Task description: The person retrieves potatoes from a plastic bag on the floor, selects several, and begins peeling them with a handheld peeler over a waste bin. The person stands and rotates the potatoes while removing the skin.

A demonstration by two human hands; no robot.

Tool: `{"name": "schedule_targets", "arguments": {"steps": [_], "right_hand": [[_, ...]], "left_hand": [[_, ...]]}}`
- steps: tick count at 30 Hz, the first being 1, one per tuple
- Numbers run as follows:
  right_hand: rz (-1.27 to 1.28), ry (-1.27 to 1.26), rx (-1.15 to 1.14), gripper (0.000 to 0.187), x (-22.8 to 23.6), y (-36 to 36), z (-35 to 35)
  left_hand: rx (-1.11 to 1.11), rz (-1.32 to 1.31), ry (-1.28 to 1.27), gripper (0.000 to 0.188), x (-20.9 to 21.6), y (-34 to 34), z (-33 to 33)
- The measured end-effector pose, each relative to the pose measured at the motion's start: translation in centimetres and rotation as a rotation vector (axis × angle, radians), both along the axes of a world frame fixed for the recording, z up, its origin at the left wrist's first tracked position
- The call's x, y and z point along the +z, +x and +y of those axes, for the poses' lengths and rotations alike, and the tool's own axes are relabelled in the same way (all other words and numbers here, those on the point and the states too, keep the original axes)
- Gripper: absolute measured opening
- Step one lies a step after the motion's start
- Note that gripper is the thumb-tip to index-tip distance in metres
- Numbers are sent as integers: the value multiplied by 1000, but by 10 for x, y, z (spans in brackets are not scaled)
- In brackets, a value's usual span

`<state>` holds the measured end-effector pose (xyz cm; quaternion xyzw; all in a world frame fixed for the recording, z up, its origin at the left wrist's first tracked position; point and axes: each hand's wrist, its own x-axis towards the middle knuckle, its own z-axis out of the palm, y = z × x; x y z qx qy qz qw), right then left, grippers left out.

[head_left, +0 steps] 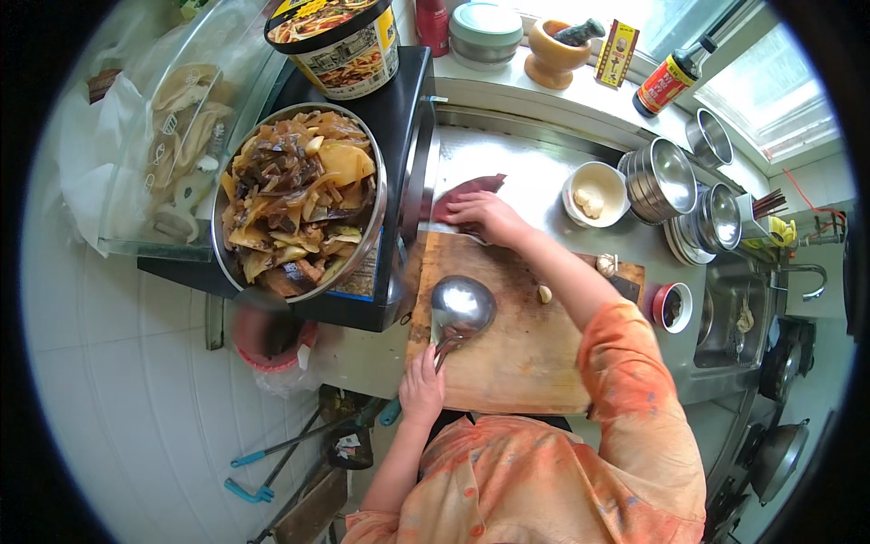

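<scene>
My left hand (421, 388) is closed round the handle of a metal ladle (463, 306). The ladle's rounded bowl is above the left half of a wooden cutting board (517, 358). Stretched forward past the board's far edge, my right hand (487, 218) grips a dark red cloth (467, 189) on the metal counter; the fingertips are partly hidden. On the board lie a garlic clove (545, 295) and, by the right edge, a garlic bulb (606, 264). A metal bowl heaped with cooked sliced vegetables (304, 195) rests on a black appliance to the left.
A cream bowl (595, 195), stacked metal bowls (666, 177) and a small red-and-white bowl (672, 307) stand right of the board, before the sink (725, 326). A mortar (555, 56) and sauce bottle (669, 82) line the sill. An instant-noodle tub (340, 54) tops the black appliance (412, 100).
</scene>
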<state>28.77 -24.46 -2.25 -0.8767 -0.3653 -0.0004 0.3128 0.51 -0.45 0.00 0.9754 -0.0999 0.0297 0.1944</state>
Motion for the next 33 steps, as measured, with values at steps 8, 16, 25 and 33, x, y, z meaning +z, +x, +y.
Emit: {"name": "schedule_targets", "arguments": {"steps": [8,16,25,33], "right_hand": [[-1,93,-162,39,-9,-1,29],[64,-116,46,55,7,-4,-12],[-216,-10,-718,36,-19,27,65],[143,18,-249,41,-21,-11,26]], "left_hand": [[-1,-4,1,60,1,-1,3],[-1,-51,-10,59,7,3,-1],[-4,12,-38,61,1,-1,4],[-3,-36,-23,60,-2,0,-3]]}}
